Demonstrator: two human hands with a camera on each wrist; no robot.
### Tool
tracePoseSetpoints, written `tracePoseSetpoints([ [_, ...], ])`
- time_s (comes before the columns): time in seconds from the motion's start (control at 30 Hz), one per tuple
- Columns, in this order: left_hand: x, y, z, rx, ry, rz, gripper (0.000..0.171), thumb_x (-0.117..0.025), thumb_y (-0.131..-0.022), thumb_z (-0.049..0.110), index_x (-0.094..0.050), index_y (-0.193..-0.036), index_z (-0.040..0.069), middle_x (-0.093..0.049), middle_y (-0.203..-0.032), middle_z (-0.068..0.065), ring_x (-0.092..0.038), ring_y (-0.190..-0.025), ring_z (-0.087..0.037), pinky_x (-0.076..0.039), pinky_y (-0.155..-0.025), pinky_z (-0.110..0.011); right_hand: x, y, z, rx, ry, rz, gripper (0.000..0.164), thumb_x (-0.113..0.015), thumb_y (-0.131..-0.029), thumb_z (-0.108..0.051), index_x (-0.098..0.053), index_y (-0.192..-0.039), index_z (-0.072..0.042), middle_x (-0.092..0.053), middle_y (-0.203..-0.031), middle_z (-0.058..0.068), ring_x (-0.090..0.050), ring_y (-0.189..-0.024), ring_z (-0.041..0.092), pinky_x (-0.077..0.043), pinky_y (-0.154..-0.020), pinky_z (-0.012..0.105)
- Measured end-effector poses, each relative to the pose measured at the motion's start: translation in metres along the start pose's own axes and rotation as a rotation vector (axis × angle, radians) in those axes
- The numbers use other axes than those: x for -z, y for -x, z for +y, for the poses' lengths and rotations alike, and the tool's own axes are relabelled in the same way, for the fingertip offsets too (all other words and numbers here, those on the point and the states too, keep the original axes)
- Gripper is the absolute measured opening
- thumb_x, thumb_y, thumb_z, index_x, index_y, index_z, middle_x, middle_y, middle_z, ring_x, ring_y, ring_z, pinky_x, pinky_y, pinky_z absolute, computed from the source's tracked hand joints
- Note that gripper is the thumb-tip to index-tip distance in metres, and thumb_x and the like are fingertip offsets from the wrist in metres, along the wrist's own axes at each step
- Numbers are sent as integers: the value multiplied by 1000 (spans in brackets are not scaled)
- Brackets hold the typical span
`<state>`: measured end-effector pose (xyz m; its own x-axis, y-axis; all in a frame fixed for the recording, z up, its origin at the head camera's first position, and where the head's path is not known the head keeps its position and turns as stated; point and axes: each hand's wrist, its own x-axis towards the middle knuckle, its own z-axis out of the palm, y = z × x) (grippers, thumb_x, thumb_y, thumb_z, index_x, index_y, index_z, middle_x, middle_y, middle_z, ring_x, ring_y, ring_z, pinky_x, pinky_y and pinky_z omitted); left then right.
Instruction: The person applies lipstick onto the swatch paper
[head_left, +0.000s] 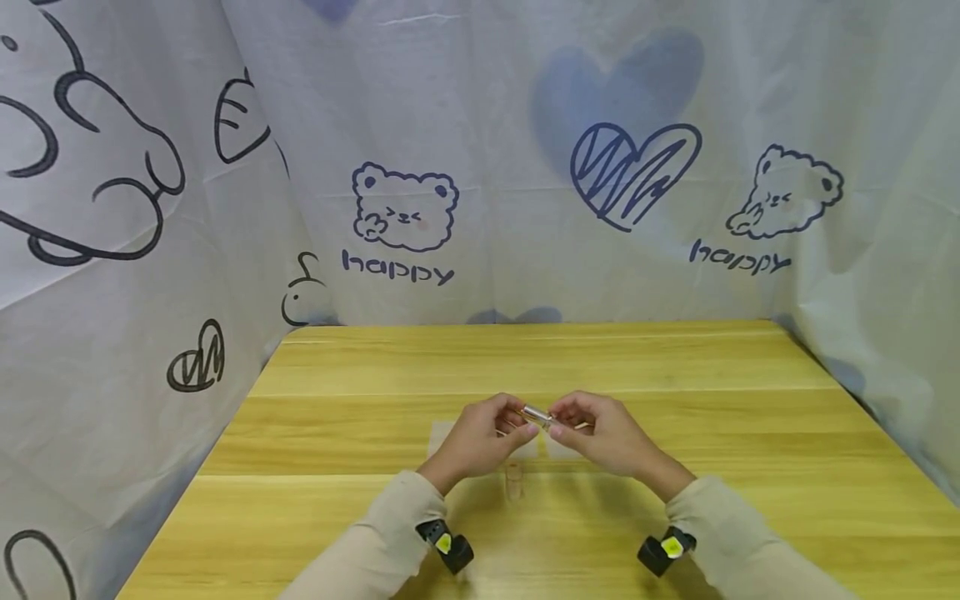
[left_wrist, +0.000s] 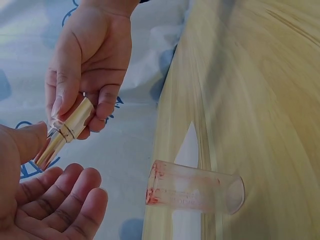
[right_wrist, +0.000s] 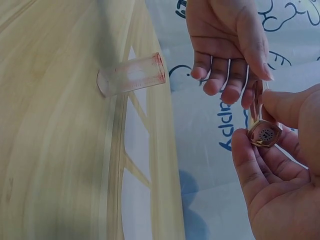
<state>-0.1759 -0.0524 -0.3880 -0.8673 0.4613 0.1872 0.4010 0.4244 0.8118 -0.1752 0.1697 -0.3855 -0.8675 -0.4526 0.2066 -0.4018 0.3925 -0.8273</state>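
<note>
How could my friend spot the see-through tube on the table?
Start at the wooden table and find the left hand and right hand holding a shiny gold piece. Nearer than the white sheets, below the hands in the head view, is the see-through tube. Unlike those flat sheets and that shiny gold piece, it is clear, with reddish smears at one end.

Slim gold-coloured tube (left_wrist: pixel 79 116): metal-look, smooth, mirror-glossy. Clear cylindrical cap (left_wrist: pixel 200 189): see-through plastic look, glossy, red-smeared. Yellow wood-grain tabletop (head_left: pixel 540 362): smooth, faint sheen. White flat sheets (right_wrist: pixel 136 134): paper-like, matt. White printed curtain (head_left: pixel 498 158): creased, cloth-like.
</note>
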Motion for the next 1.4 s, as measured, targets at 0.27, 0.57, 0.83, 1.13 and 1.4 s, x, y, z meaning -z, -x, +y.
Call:
tracePoseSetpoints([
  [0.27,-5,0,3,109,176,43,33,-62,-97,29,-59,-115,1,-64,-94,-4,-65,-85,-26,-56,-70,-33,-6,-2,-1,33,32,25,23,-67,-94,-19,-64,-110,-3,-66,-97,4,-63,-89,19,-56,-72,27],
  [0.57,-15,-4,4,340,713,176,36,-63,-95,31,-56,-106,-2,-61,-90,-10,-61,-84,-25,-57,-70,-31,-16,-2,0,234,236,204,23,-77,-84,-10,-66,-104,-6,-68,-94,0,-64,-81,12,-56,-71,26],
  [0.83,-17,-8,7,472,991,230,29,-64,-96,27,-56,-101,0,-56,-90,-7,-57,-76,-14,-53,-67,-20,-23,-6,5,477,378,345,29,-83,-76,-5,-65,-98,-2,-66,-88,2,-63,-75,13,-56,-65,27],
  [1.13,-16,-12,12,508,1031,274,26,-65,-95,25,-56,-100,1,-54,-86,-5,-54,-73,-11,-52,-64,-18,-26,-10,6,558,429,384,31,-85,-72,-2,-66,-96,-3,-66,-88,2,-64,-77,13,-56,-66,27],
  [1.4,-18,-13,15,521,1047,282,24,-66,-94,26,-58,-93,3,-54,-79,-3,-52,-68,-9,-49,-58,-16,-27,-12,7,620,478,425,33,-87,-68,-1,-65,-92,-2,-65,-86,4,-63,-76,14,-56,-66,30],
])
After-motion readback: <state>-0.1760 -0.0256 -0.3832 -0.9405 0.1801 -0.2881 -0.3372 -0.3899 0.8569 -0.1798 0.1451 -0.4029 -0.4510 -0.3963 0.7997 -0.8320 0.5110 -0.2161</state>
